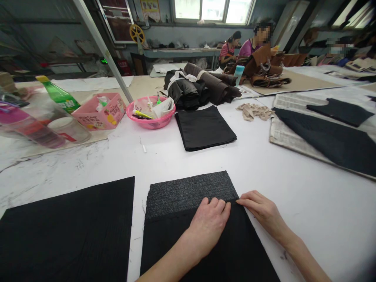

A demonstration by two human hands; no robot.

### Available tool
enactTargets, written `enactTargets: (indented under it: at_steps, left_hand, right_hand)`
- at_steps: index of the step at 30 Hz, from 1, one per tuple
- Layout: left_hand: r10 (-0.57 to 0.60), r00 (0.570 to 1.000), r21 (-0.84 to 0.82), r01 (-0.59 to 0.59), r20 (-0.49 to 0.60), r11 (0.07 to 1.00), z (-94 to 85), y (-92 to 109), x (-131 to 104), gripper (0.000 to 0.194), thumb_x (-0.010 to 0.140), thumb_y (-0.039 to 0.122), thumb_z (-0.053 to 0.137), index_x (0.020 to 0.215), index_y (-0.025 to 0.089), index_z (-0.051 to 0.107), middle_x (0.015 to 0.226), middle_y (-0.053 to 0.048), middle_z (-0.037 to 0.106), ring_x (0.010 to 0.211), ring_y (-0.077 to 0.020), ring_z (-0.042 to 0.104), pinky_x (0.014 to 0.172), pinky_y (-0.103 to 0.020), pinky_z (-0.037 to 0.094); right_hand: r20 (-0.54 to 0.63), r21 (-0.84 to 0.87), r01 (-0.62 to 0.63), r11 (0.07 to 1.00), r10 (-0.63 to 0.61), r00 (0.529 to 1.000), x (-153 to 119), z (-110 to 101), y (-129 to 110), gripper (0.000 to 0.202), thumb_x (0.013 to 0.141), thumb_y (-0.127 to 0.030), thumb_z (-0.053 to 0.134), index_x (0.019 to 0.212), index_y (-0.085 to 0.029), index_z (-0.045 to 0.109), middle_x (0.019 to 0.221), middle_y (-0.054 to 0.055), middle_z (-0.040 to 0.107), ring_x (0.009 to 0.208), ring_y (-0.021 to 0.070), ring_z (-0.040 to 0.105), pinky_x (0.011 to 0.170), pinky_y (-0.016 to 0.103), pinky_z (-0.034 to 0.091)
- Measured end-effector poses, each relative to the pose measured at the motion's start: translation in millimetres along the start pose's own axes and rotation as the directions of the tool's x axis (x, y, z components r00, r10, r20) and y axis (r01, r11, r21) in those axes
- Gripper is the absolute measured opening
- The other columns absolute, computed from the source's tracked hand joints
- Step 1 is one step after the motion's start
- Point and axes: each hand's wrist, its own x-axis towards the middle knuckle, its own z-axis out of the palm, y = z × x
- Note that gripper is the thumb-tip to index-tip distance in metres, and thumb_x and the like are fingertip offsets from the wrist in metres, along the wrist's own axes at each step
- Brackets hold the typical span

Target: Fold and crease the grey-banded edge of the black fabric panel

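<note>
Black fabric (176, 246) lies flat in front of me, with a speckled dark grey strip (188, 192) along its far end. My left hand (209, 224) rests on the fabric with bent fingers close together, gripping it at the line where black meets grey. At the right edge of that same line, my right hand (261, 211) pinches the fabric between thumb and fingertips. Whatever is under the left fingers is hidden. Another black fabric piece (70, 231) lies to the left, apart from both hands.
Beyond the work on the white table (123, 160) lie a black fabric stack (205, 129), a pink basket (149, 122) and a pink box (101, 113). Cut dark pieces (326, 133) rest on a board at right. Co-workers (252, 45) sit farther back.
</note>
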Motion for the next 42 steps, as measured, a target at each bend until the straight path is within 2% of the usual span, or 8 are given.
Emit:
enactTargets:
  at_steps: [6,14,23,29,33,37,42]
  left_hand:
    - [0.033,0.999,0.009,-0.033,0.012,0.999,-5.7,2.7,3.7,0.035,0.097,0.015,0.041,0.132,0.011,0.044,0.101,-0.006,0.053,0.09,-0.0202,0.05,0.079,-0.036,0.043]
    - [0.053,0.998,0.04,-0.054,0.02,0.998,-6.5,4.4,7.7,0.036,0.099,0.017,0.037,0.135,0.012,0.04,0.102,-0.005,0.053,0.092,-0.0189,0.05,0.079,-0.035,0.043]
    - [0.052,0.999,0.039,-0.053,0.004,0.998,-4.3,8.0,13.0,0.031,0.099,0.017,0.039,0.129,0.012,0.045,0.099,-0.004,0.052,0.089,-0.019,0.05,0.075,-0.034,0.043]
    - [0.058,0.998,0.045,-0.057,-0.028,0.997,2.2,9.0,12.5,0.034,0.098,0.016,0.042,0.131,0.01,0.045,0.1,-0.005,0.053,0.09,-0.0191,0.05,0.077,-0.035,0.044]
    - [0.062,0.996,0.051,-0.059,-0.059,0.997,6.8,9.7,6.6,0.036,0.098,0.016,0.043,0.133,0.008,0.044,0.102,-0.007,0.055,0.093,-0.0195,0.052,0.078,-0.035,0.045]
    - [0.058,0.993,0.041,-0.054,-0.105,0.998,11.2,11.0,-1.5,0.034,0.098,0.014,0.041,0.131,0.008,0.047,0.108,-0.01,0.057,0.101,-0.0209,0.053,0.085,-0.035,0.045]
    - [0.047,0.988,0.005,-0.047,-0.146,0.999,16.9,10.4,-8.2,0.032,0.098,0.014,0.043,0.129,0.01,0.05,0.112,-0.01,0.058,0.11,-0.0218,0.053,0.093,-0.036,0.044]
  right_hand:
    - [0.013,-0.088,0.033,0.996,-0.032,0.999,-5.1,2.1,1.0,0.025,0.101,-0.014,0.044,0.116,-0.023,0.062,0.105,0.007,0.06,0.095,0.0188,0.057,0.081,0.033,0.049]
    - [0.024,-0.106,0.011,0.994,-0.009,1.0,-5.5,1.7,1.5,0.024,0.101,-0.016,0.045,0.115,-0.023,0.062,0.105,0.006,0.06,0.094,0.0194,0.057,0.08,0.034,0.05]
    - [-0.003,-0.035,-0.022,0.999,0.022,1.0,-5.3,3.2,3.4,0.023,0.101,-0.018,0.045,0.113,-0.025,0.064,0.102,0.006,0.061,0.093,0.0192,0.058,0.079,0.033,0.051]
    - [-0.057,0.116,-0.095,0.989,0.102,0.993,-4.3,0.6,7.3,0.02,0.101,-0.022,0.047,0.11,-0.026,0.065,0.102,0.005,0.06,0.094,0.0191,0.058,0.079,0.032,0.052]
    - [-0.066,0.112,-0.127,0.986,0.135,0.989,-6.2,-1.6,5.4,0.019,0.1,-0.023,0.05,0.113,-0.026,0.064,0.106,0.006,0.059,0.097,0.02,0.058,0.081,0.033,0.053]
    - [-0.056,0.024,-0.076,0.997,0.077,0.995,-2.0,-3.7,-4.3,0.024,0.099,-0.021,0.052,0.12,-0.028,0.061,0.109,0.006,0.059,0.1,0.0202,0.056,0.083,0.034,0.052]
    - [0.039,-0.083,0.028,0.996,-0.025,0.999,8.7,-3.0,-12.5,0.022,0.1,-0.02,0.047,0.114,-0.026,0.064,0.105,0.006,0.061,0.096,0.0196,0.057,0.082,0.034,0.051]
